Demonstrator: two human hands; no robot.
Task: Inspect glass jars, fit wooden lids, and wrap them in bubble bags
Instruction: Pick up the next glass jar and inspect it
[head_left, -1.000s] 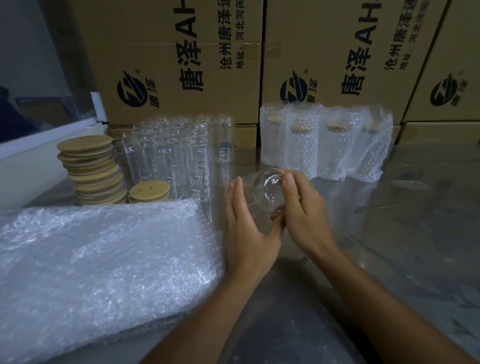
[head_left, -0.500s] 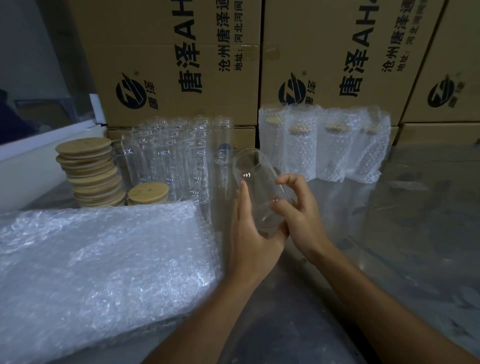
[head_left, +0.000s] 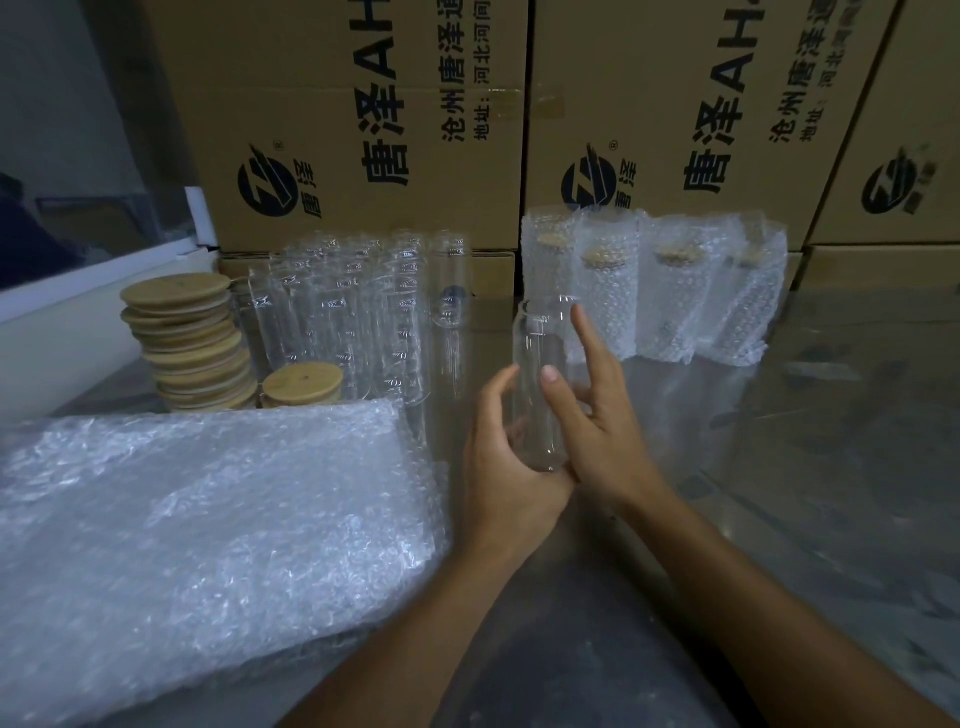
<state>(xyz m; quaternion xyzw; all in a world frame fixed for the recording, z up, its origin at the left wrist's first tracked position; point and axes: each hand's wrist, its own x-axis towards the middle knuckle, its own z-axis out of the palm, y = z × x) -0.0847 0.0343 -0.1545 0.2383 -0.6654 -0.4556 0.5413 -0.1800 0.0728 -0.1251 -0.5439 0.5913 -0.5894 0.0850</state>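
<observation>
A clear glass jar (head_left: 536, 338) stands upright between my two hands above the shiny table (head_left: 789, 467), with no lid on it. My left hand (head_left: 496, 467) cups its base, fingers curled under it and thumb up along its left side. My right hand (head_left: 610, 441) holds it from the right, thumb on the front wall and fingers stretched behind. A stack of wooden lids (head_left: 182, 338) and a shorter stack of lids (head_left: 304, 382) sit at the left. A pile of bubble bags (head_left: 208, 519) lies in front of them.
Several bare glass jars (head_left: 363, 312) stand in a cluster behind the bubble bags. Several wrapped, lidded jars (head_left: 654, 296) stand in a row at the back right. Printed cartons (head_left: 363, 104) wall off the back, and a white ledge (head_left: 78, 322) runs along the left.
The jar has swung from lying with its base toward me to standing upright. My left hand has slid under its base, and my right hand's fingers have stretched out behind it.
</observation>
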